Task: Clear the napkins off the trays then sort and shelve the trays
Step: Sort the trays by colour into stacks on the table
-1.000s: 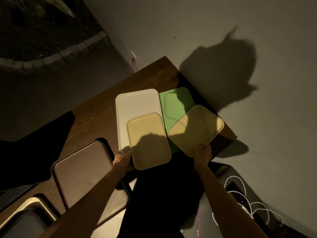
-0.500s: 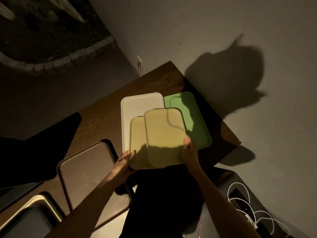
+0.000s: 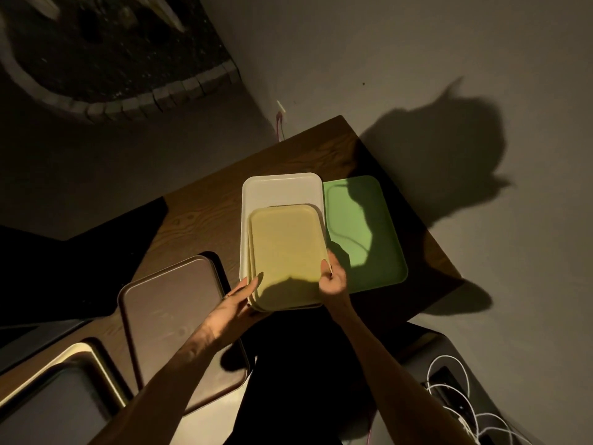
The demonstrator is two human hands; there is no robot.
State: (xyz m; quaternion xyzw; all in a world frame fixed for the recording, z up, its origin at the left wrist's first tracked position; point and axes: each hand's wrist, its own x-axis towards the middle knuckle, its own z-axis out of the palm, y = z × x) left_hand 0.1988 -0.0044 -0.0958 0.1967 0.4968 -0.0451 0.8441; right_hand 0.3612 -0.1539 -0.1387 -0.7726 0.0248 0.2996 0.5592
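Yellow stack: two pale-yellow rectangular plastic trays (image 3: 284, 252) on a white tray (image 3: 276, 191), table (image 3: 205, 213) centre.
Left hand (image 3: 239, 297): fingers straight, steadying at 8 o'clock.
Right hand (image 3: 332, 277): fingers pinching at 4 o'clock.
Advice: square edges before lifting.

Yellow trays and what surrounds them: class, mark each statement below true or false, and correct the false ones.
1. The yellow trays lie stacked on the white tray. True.
2. The green tray lies left of the white tray. False: it lies to its right.
3. The right hand grips the yellow trays' right edge. True.
4. The brown tray rests on the green tray. False: it lies apart, on the table to the left.
5. The left hand hangs away from the trays. False: its fingers touch the yellow stack's near left corner.
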